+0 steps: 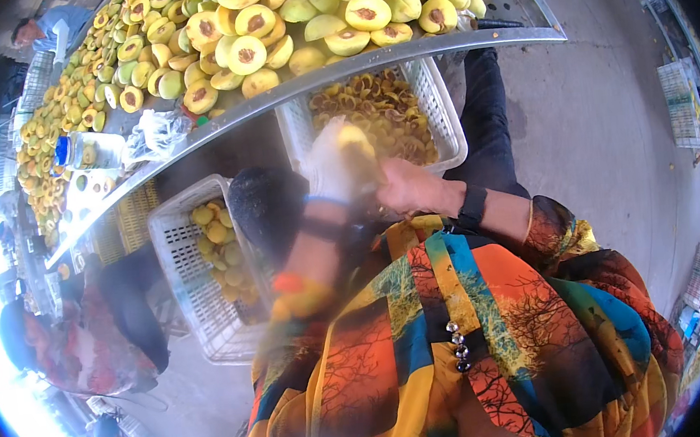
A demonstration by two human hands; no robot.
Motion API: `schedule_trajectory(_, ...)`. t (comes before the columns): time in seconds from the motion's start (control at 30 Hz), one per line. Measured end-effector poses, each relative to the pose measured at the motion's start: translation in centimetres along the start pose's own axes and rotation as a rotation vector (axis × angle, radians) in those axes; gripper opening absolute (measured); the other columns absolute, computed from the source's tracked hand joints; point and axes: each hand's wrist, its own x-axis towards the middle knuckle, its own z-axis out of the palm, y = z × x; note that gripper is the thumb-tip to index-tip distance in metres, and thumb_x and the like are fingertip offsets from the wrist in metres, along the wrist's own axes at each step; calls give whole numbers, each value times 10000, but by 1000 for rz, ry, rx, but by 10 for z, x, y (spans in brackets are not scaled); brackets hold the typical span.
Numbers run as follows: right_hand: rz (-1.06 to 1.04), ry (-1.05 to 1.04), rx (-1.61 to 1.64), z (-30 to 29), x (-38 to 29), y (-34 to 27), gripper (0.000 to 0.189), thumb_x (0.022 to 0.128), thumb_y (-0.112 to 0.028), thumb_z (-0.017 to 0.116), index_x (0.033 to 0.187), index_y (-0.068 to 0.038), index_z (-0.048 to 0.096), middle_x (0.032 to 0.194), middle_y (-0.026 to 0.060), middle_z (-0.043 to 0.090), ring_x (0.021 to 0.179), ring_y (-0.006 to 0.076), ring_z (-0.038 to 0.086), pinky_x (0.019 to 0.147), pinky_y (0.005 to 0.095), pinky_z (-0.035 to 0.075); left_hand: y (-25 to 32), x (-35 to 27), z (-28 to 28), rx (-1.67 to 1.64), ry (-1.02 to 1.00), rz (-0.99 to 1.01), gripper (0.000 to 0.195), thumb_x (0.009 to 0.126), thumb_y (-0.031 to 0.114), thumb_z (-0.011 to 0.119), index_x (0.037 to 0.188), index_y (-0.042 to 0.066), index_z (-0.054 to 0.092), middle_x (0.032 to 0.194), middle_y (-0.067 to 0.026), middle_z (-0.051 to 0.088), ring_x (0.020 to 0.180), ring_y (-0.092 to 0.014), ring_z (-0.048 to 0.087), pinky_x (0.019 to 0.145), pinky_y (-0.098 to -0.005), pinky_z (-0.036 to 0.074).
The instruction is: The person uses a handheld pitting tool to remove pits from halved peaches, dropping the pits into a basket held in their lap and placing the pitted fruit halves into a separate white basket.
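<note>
My left hand (333, 164), in a white glove, is shut on a yellow piece of fruit (355, 137) over a white plastic crate (453, 139). Against it, at the right, is my bare right hand (411, 186), its fingers curled; whether it holds anything is hidden by blur. Brown and yellow fruit scraps (377, 105) fill much of that crate. Beyond it, many halved yellow-green stone fruits (247, 54), some with brown pits or pit hollows showing, lie heaped on a metal-edged table (311, 82).
A second white crate (165, 236) with yellow fruit (218, 231) stands at the left. A jar with a blue lid (94, 149) and a clear plastic bag (155, 136) lie on the table. Other people (92, 335) are at the left; more crates (683, 104) stand far right.
</note>
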Motion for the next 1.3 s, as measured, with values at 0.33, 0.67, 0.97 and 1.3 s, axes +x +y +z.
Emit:
schedule_trajectory(0.33, 102, -23, 56, 3, 34, 28, 326, 773, -220, 604, 955, 28, 498, 606, 112, 555, 413, 181, 546, 366, 297, 422, 3, -2, 5, -224, 63, -145, 294, 872, 344, 453, 812, 73, 549, 646, -50, 548, 603, -186, 531, 560, -305, 451)
schedule_trajectory(0.67, 102, -2, 92, -1, 45, 41, 244, 780, -243, 578, 885, -24, 548, 547, 77, 543, 412, 155, 527, 389, 287, 402, -20, 18, 1, -484, 267, -239, 196, 842, 259, 533, 775, 75, 553, 628, -22, 528, 522, -129, 500, 463, -240, 412)
schedule_trajectory(0.97, 135, 45, 90, -2, 42, 33, 320, 790, -310, 594, 910, -17, 545, 561, 80, 550, 408, 155, 513, 394, 290, 404, -19, 18, 2, -451, 295, -252, 201, 819, 246, 572, 807, 46, 574, 668, -47, 554, 533, -142, 525, 466, -254, 436)
schedule_trajectory(1.3, -80, 190, 64, 15, 54, 74, 230, 768, -198, 555, 900, -10, 544, 582, 91, 550, 427, 161, 520, 418, 298, 416, -7, 16, 10, -531, 218, -350, 193, 809, 232, 586, 780, 41, 586, 641, -40, 554, 535, -139, 523, 463, -245, 422)
